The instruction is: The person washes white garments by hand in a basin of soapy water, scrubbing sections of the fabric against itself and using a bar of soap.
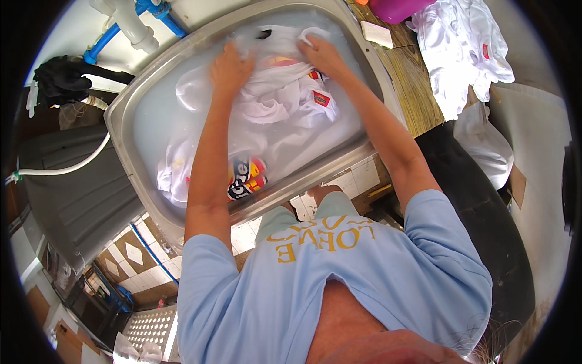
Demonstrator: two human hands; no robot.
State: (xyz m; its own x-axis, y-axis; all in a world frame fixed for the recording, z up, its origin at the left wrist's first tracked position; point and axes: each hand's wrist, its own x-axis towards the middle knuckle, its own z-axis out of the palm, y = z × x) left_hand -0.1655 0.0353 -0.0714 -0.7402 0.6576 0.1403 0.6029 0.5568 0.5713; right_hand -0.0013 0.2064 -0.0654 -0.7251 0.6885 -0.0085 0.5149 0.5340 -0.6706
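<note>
Before you: steel tub of cloudy water | white shirts soaking inside | wooden bench alongside | dry shirts, soap bar on it

Daylight fell on a floor of pale tiles with brown diamond insets, a worn wooden counter, white and blue pipes on a pale wall, and what seemed a white perforated crate low down.

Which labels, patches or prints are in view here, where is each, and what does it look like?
Patches: small red rectangles on the white garments between both hands in the basin.
Colourful print: red, yellow, black, submerged near front rim.
Red tag: on the dry white clothes, counter at right.
</note>
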